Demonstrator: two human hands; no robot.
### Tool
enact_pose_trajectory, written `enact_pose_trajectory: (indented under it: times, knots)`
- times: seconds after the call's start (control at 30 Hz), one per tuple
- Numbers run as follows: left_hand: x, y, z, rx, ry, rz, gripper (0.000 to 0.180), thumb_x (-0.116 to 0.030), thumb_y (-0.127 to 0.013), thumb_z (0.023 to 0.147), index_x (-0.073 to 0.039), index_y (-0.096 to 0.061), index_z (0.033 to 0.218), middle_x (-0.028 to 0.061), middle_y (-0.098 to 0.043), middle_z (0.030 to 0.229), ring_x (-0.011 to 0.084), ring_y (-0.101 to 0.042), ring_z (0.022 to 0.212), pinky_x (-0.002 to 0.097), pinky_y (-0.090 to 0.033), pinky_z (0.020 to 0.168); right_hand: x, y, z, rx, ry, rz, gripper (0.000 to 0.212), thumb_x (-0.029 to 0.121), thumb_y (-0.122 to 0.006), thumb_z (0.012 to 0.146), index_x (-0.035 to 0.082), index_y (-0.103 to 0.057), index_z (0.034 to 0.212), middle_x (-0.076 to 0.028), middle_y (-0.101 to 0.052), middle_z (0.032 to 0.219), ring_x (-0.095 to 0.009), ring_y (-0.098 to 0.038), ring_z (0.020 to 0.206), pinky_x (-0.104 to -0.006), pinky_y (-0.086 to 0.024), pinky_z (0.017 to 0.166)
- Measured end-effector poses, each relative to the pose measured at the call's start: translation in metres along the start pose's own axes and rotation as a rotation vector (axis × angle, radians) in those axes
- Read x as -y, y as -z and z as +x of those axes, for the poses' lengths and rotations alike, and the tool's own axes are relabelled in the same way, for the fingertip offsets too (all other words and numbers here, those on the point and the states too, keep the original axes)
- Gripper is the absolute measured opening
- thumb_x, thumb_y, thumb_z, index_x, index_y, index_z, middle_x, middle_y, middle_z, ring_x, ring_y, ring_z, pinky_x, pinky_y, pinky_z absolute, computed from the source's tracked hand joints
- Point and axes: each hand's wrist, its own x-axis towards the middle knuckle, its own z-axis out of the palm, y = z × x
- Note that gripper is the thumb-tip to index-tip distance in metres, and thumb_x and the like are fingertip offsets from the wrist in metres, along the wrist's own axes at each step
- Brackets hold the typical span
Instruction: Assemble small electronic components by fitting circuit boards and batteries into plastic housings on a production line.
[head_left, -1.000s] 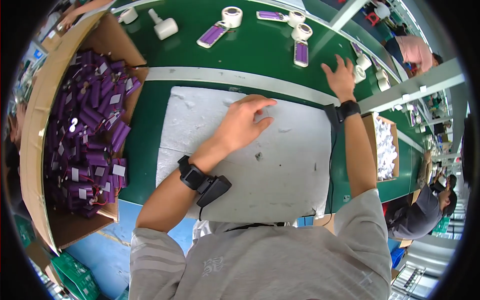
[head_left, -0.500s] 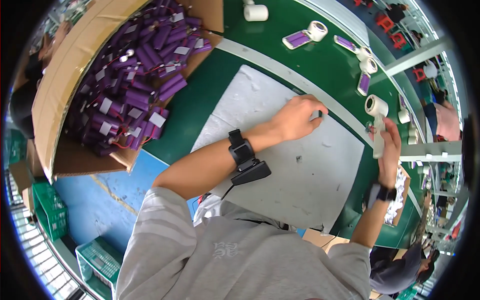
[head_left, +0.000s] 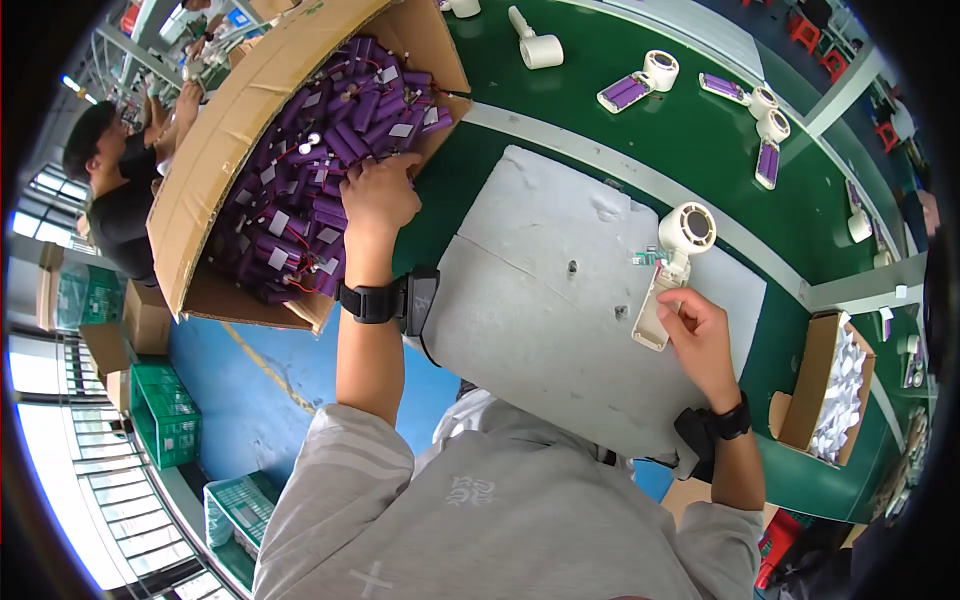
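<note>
My left hand (head_left: pixel 381 192) reaches into a cardboard box (head_left: pixel 215 130) at the left. It touches the heap of purple battery packs (head_left: pixel 300 225), which have white labels and thin wires. Its fingertips are hidden, so whether it grips a pack does not show. With fingers bent round the handle, my right hand (head_left: pixel 704 340) holds a white handheld fan housing (head_left: pixel 688 229) over the grey foam pad (head_left: pixel 540 290). The handle lies open like a shallow trough, with no battery visible in it. A small green circuit board (head_left: pixel 648 257) hangs beside the fan's neck on wires.
Beyond the pad, several fan housings, some with purple packs in their handles, such as this fan (head_left: pixel 628 91), lie on the green bench (head_left: pixel 560 110). A small carton (head_left: pixel 800 400) of white pieces stands at right. Green crates (head_left: pixel 165 415) sit lower left; a person (head_left: pixel 120 200) works behind the box.
My left hand has gone from above the pad leftward into the box. My right hand has brought the fan housing from the pad's right side onto the pad, its open handle turned up.
</note>
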Motion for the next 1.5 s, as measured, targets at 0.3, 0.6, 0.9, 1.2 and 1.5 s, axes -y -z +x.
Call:
enact_pose_trajectory:
  times: [0.3, 0.6, 0.9, 1.2, 1.5]
  knots:
    - [-0.047, 0.05, -0.017, 0.066, -0.18, -0.771, 0.062, 0.001, -0.074, 0.07, -0.013, -0.059, 0.128, 0.0132, -0.069, 0.102, 0.0278, -0.068, 0.091, 0.0361, -0.053, 0.082, -0.004, 0.004, -0.011, -0.216, 0.077, 0.238, 0.019, 0.017, -0.055, 0.097, 0.001, -0.061, 0.106, 0.0, -0.055, 0.068, -0.005, -0.048, 0.052, -0.0213, -0.038, 0.05]
    - [-0.179, 0.054, -0.065, 0.227, -0.811, -1.033, 0.073, -0.008, -0.081, 0.071, -0.012, -0.048, 0.136, 0.0088, -0.063, 0.116, 0.0231, -0.062, 0.099, 0.0331, -0.049, 0.086, -0.008, 0.008, -0.004, -0.32, 0.157, 0.589, 0.034, 0.031, -0.049, 0.1, -0.001, -0.06, 0.103, -0.005, -0.06, 0.086, -0.012, -0.058, 0.071, -0.0245, -0.045, 0.06]
    - [-0.214, 0.013, -0.028, 0.806, -0.794, -1.015, 0.041, -0.006, -0.079, 0.073, -0.003, -0.062, 0.11, 0.0081, -0.062, 0.091, 0.0187, -0.063, 0.085, 0.0314, -0.052, 0.079, 0.001, 0.015, -0.002, -0.305, 0.244, 0.1, 0.01, 0.007, -0.064, 0.087, -0.001, -0.058, 0.09, -0.005, -0.058, 0.085, -0.014, -0.058, 0.078, -0.0257, -0.047, 0.068]
    - [-0.2, 0.005, -0.03, 1.121, -0.573, -1.448, 0.031, -0.001, -0.076, 0.078, 0.0, -0.064, 0.106, 0.0029, -0.065, 0.093, 0.0086, -0.061, 0.084, 0.0257, -0.052, 0.076, -0.005, 0.001, 0.006, -0.355, 0.436, -0.219, 0.022, -0.003, -0.075, 0.073, 0.001, -0.059, 0.087, -0.008, -0.064, 0.091, -0.019, -0.057, 0.079, -0.0287, -0.048, 0.07]
    - [-0.201, 0.007, -0.031, 1.184, -0.548, -1.472, 0.035, -0.001, -0.076, 0.076, -0.001, -0.064, 0.109, 0.0054, -0.067, 0.093, 0.0103, -0.062, 0.081, 0.0251, -0.052, 0.073, -0.002, -0.006, 0.006, -0.344, 0.327, -0.261, 0.023, -0.004, -0.076, 0.072, 0.002, -0.06, 0.086, -0.007, -0.066, 0.092, -0.019, -0.057, 0.081, -0.0289, -0.048, 0.07]
